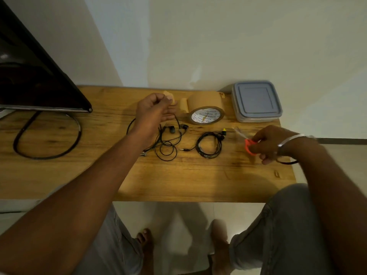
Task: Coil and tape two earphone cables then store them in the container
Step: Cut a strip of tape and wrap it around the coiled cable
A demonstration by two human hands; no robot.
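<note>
Evidently, the left hand [153, 112] pinched a tape strip [168, 94] for the coiled earphone [208, 144] at its four o'clock; the right hand [272, 143] gripped scissors [247, 141].

Wooden table [59, 175] against pale wall [218, 36] (dim light); tiled floor [178, 215].

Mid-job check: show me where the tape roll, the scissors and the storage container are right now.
tape roll [204, 101]: head view, on its brown outer side.
scissors [246, 142]: head view, on the orange handle loop.
container [256, 100]: head view, on the middle of its grey-blue lid.
</note>
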